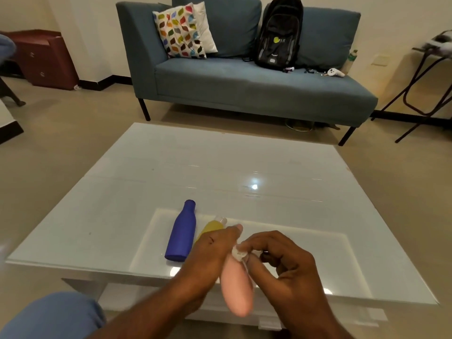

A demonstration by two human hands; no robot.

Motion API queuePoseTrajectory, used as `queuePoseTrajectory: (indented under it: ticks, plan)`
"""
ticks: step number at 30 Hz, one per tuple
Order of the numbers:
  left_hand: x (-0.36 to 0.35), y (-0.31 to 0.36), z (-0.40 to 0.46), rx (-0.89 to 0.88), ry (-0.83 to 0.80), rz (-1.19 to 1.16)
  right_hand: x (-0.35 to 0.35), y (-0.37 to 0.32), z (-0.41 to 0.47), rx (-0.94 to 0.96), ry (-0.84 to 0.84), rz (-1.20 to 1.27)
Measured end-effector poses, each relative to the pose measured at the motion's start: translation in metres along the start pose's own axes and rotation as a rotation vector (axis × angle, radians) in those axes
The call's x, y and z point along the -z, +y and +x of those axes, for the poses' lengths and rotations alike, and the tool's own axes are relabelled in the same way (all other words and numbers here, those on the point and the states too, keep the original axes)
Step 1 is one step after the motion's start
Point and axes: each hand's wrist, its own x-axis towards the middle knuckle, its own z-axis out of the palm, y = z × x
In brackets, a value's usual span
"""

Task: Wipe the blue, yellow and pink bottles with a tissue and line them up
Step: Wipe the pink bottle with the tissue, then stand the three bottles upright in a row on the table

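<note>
The blue bottle (pixel 179 233) lies on its side on the white glass table (pixel 244 167), neck pointing away from me. Right beside it lies the yellow bottle (pixel 209 227), mostly hidden behind my left hand (pixel 210 255). My left hand grips the pink bottle (pixel 237 287) near its upper part and holds it above the table's near edge, base towards me. My right hand (pixel 281 263) pinches a small white tissue (pixel 237 253) against the pink bottle's neck.
A blue sofa (pixel 244 89) with a patterned cushion (pixel 181 33) and a black backpack (pixel 278 33) stands beyond the table. A maroon cabinet (pixel 46 59) is at the far left, a folding stand (pixel 425 89) at the far right. My knee (pixel 56 316) shows bottom left.
</note>
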Motion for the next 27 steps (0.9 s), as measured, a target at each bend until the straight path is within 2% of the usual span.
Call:
queuePoseTrajectory:
  ticks: [3, 5, 8, 11, 13, 17, 20, 22, 25, 27]
  plan:
    - [0.018, 0.009, 0.026, 0.013, 0.195, -0.055, -0.003, -0.006, -0.002, 0.025, -0.096, -0.039]
    - [0.027, 0.016, 0.033, 0.044, 0.179, -0.015, -0.003, -0.006, -0.002, -0.047, -0.103, -0.051]
    - [0.029, 0.011, 0.039, 0.033, 0.153, 0.081, 0.005, -0.001, 0.002, -0.397, -0.069, 0.034]
    - [0.024, 0.012, 0.035, -0.034, 0.158, 0.134, 0.007, 0.004, 0.006, -0.789, -0.173, 0.286]
    - [0.021, 0.015, 0.033, -0.044, 0.140, 0.240, 0.005, 0.005, 0.005, -0.916, -0.206, 0.389]
    - [0.015, 0.012, 0.031, -0.120, 0.059, 0.516, -0.005, 0.020, 0.001, -0.916, -0.181, 0.321]
    - [0.016, 0.011, 0.032, -0.151, 0.035, 0.618, -0.009, 0.035, 0.005, -0.983, -0.028, 0.395]
    - [0.021, 0.013, 0.030, -0.217, 0.066, 0.678, -0.009, 0.042, 0.010, -1.013, 0.043, 0.356]
    - [0.036, 0.012, 0.027, -0.420, 0.135, 1.073, -0.009, 0.051, 0.014, -0.979, 0.096, 0.240]
    - [0.042, 0.008, 0.027, -0.434, 0.074, 1.345, -0.011, 0.055, 0.014, -0.939, 0.083, 0.136]
